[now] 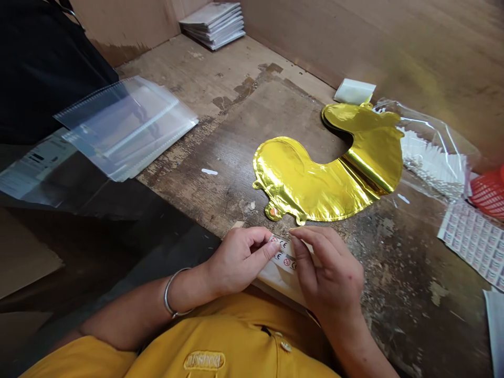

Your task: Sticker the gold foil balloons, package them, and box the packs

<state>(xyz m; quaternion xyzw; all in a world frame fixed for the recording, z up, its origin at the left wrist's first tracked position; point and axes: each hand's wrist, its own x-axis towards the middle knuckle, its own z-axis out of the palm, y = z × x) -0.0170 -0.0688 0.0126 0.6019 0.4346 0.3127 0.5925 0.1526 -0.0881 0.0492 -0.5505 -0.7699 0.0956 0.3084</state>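
A small sheet of white stickers (290, 262) with CE marks and red warning circles lies between my hands, on a pale flat packet or board (271, 275) near the table's front edge. My left hand (240, 260) is closed, its thumb and forefinger pinching at the sheet's left end. Just to the right, my right hand (331, 265) has its thumb and forefinger pressed together above the stickers. Whatever is in that pinch is too small to make out. Beyond both hands rests a flat, folded gold foil balloon (315, 184) with small tabs on its edge.
Clear plastic sleeves (134, 126) overhang the table's left edge. A stack of white packets (212, 26) stands in the far corner. To the right are a clear bag of white sticks (429, 152), a red basket (490, 191) and a printed sticker sheet (474, 239). Wooden boards wall the back.
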